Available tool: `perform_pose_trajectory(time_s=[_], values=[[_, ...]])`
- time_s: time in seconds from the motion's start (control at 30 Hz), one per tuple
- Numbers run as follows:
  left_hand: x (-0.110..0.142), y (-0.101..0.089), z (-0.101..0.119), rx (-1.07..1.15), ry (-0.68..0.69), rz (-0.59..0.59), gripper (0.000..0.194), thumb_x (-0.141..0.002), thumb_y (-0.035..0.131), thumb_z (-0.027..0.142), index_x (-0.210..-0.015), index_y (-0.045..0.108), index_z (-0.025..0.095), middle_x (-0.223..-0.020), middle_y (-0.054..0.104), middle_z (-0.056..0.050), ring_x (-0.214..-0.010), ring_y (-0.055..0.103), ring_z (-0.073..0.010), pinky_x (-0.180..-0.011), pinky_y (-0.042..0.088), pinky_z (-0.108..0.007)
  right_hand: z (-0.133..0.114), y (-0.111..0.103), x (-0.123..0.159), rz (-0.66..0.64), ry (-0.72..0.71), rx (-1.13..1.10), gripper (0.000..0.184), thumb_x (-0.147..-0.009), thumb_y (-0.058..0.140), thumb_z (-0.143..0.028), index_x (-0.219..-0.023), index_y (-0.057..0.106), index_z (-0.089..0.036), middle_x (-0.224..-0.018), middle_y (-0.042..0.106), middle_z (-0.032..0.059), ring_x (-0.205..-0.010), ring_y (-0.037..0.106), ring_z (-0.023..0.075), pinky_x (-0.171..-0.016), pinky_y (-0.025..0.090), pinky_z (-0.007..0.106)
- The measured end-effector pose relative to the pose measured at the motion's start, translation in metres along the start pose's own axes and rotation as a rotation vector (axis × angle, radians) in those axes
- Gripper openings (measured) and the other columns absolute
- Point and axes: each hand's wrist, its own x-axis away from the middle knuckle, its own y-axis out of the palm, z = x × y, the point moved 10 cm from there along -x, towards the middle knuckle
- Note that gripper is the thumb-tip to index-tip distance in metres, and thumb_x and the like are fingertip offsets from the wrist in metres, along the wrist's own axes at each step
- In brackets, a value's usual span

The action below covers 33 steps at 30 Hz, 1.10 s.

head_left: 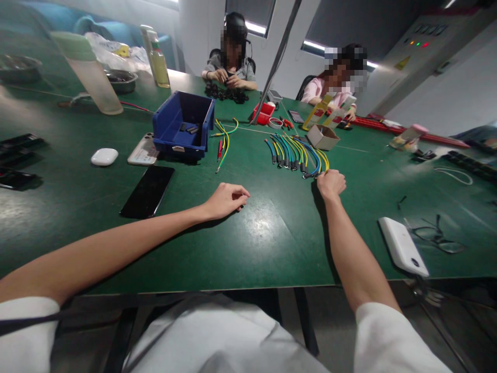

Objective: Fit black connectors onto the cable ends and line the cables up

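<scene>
My left hand [227, 200] rests on the green table, its fingers loosely curled and nothing visible in them. My right hand [331, 184] is closed at the right end of a row of short cables [289, 153], around the end of a yellow-green cable [324, 158]; its fingertips are partly hidden. The row holds several blue, green and yellow-green cables with dark sleeves and metal lugs at their near ends. Beyond my left hand lie a few loose yellow-green cables [226, 145] and a small red tool or probe [219, 149].
A blue bin [182, 127] with small black pieces stands at left, near a black phone [148, 191] and a white earbud case [104, 157]. At right lie a white device [403, 246] and glasses [438, 238]. A small carton [323, 137] stands behind the cables. Two people sit opposite.
</scene>
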Motion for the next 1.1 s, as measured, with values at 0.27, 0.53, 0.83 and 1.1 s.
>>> perform_pose_trajectory(time_s=[0.27, 0.53, 0.83, 1.1], values=[[0.000, 0.000, 0.000, -0.003, -0.010, -0.004, 0.021, -0.087, 0.057, 0.025, -0.096, 0.070, 0.011, -0.077, 0.070, -0.007, -0.057, 0.066, -0.0115, -0.057, 0.052, -0.022, -0.001, 0.000, -0.001, 0.039, -0.039, -0.023, 0.033, -0.089, 0.054, -0.029, -0.112, 0.068, -0.009, -0.101, 0.068, 0.0260, -0.103, 0.065, 0.0364, -0.084, 0.049, 0.045], [0.000, 0.001, -0.001, -0.008, -0.011, -0.007, 0.020, -0.087, 0.057, 0.025, -0.095, 0.070, 0.011, -0.076, 0.070, -0.007, -0.058, 0.066, -0.0116, -0.057, 0.053, -0.022, 0.000, 0.008, -0.004, 0.027, -0.056, -0.041, 0.033, -0.090, 0.053, -0.029, -0.105, 0.073, -0.007, -0.101, 0.069, 0.0272, -0.102, 0.065, 0.0373, -0.084, 0.049, 0.045], [0.000, 0.001, 0.000, -0.026, -0.023, -0.002, 0.020, -0.087, 0.057, 0.024, -0.094, 0.070, 0.011, -0.075, 0.070, -0.006, -0.058, 0.066, -0.0116, -0.056, 0.053, -0.022, 0.011, 0.006, -0.008, 0.072, 0.002, -0.079, 0.036, -0.089, 0.049, -0.028, -0.113, 0.070, -0.011, -0.110, 0.067, 0.0241, -0.105, 0.064, 0.0359, -0.087, 0.049, 0.047], [-0.001, 0.001, -0.002, -0.013, -0.020, -0.006, 0.020, -0.087, 0.057, 0.024, -0.094, 0.070, 0.012, -0.076, 0.070, -0.006, -0.058, 0.066, -0.0119, -0.057, 0.053, -0.022, 0.009, 0.019, -0.016, -0.005, -0.058, -0.088, 0.035, -0.087, 0.050, -0.027, -0.108, 0.073, -0.009, -0.108, 0.070, 0.0232, -0.103, 0.066, 0.0351, -0.088, 0.050, 0.045]])
